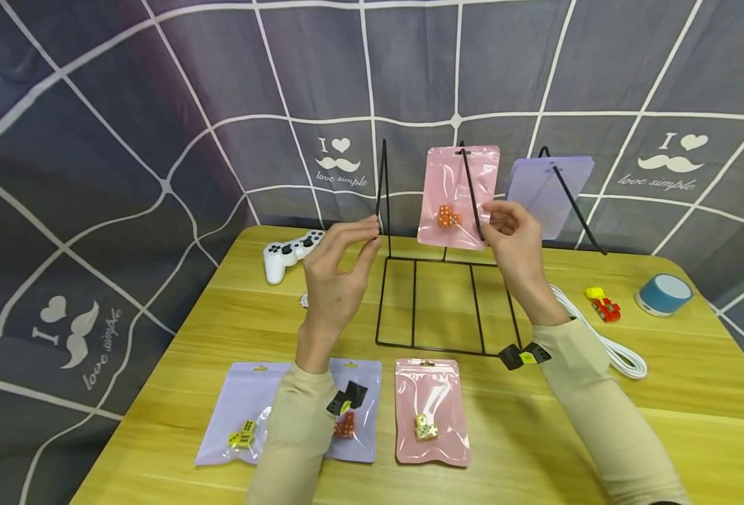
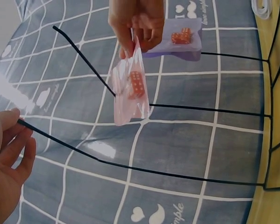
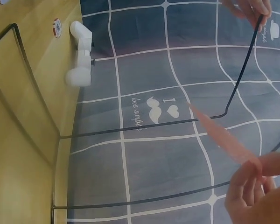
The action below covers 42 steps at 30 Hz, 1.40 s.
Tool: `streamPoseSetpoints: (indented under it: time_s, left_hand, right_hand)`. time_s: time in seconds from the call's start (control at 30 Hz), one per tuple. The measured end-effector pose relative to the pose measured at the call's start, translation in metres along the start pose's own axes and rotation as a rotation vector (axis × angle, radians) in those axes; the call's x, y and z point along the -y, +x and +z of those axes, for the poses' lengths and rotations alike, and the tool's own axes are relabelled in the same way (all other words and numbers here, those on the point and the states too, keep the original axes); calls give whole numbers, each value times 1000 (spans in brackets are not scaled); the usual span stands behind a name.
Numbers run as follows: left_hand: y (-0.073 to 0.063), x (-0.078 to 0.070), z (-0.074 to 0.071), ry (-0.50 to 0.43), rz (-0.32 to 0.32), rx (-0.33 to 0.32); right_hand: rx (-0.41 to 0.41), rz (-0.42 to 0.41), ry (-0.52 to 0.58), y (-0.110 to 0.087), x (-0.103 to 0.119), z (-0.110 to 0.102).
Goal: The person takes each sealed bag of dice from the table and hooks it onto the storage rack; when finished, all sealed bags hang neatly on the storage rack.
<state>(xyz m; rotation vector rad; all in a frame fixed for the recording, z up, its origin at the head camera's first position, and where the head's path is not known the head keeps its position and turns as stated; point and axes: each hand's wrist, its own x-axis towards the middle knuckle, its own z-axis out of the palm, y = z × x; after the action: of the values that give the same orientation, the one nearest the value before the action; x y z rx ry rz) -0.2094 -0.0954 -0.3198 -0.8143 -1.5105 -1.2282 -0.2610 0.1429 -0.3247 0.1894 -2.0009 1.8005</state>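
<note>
A pink zip bag (image 1: 437, 182) with orange dice hangs on the middle prong of a black wire rack (image 1: 414, 305). My right hand (image 1: 515, 238) pinches this bag at its lower right edge, close to the prong's end. My left hand (image 1: 340, 270) pinches the tip of the rack's left prong between thumb and fingers, as the left wrist view shows. On the right prong hang purple bags (image 1: 538, 196); the left wrist view shows red-orange dice (image 2: 181, 36) in one. In the right wrist view the pink bag (image 3: 224, 137) appears edge-on.
Purple bags (image 1: 362, 386), partly behind my left sleeve, and a pink bag (image 1: 431, 393) lie at the front, all holding dice. A white game controller (image 1: 275, 265) and poker chip (image 1: 304, 300) lie left; a white cable (image 1: 624, 358), toy car (image 1: 605, 308) and blue speaker (image 1: 655, 296) right.
</note>
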Motion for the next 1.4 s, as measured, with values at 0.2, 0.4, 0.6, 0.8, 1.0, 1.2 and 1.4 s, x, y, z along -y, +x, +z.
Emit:
streamPoseSetpoints:
  time_s: [0.2,0.4,0.6,0.8,1.0,1.2,1.4]
  left_hand:
    - [1,-1,1,4,5,8]
    - [1,0,3,-6,4,23]
    - [0,1,6,-10,-1,13]
    - [0,1,7,0,-4,15]
    - [0,1,5,32,4,26]
    - [0,3,4,28,7,12]
    - [1,5,4,34,10,10]
  right_hand:
    - [5,11,-12,4,-3,1]
    - [11,21,-30,3,-6,-2]
    - [8,6,-47,1,-9,-6]
    - [61,-24,-88,-3,-10,-16]
    - [48,-26,-53,-17,-9,-26]
    - [73,6,-46,-37,-8,-38]
    - [151,-7,-84,-56,-8,-47]
